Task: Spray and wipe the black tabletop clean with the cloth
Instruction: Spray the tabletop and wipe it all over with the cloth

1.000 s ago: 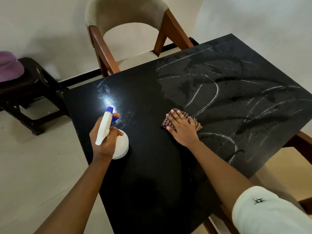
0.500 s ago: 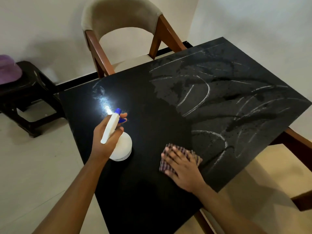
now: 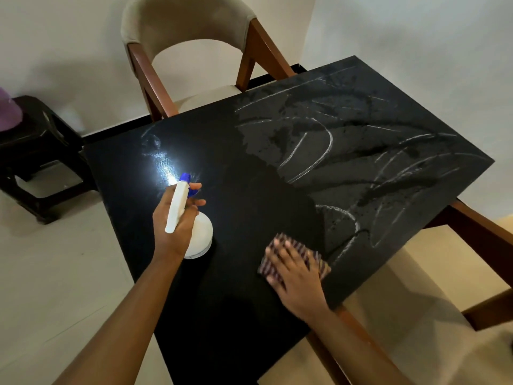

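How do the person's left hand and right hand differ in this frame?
The left hand grips the white spray bottle with a blue nozzle, fingers curled; the right hand lies flat, fingers straight, on the checked fabric cloth. The left hand looks sharp; the right hand is motion-blurred. Both are over the black tabletop.

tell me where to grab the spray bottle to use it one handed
By the narrow neck under the white trigger head of the spray bottle, coming from behind, opposite the blue nozzle, as the left hand does; the round body looks too wide.
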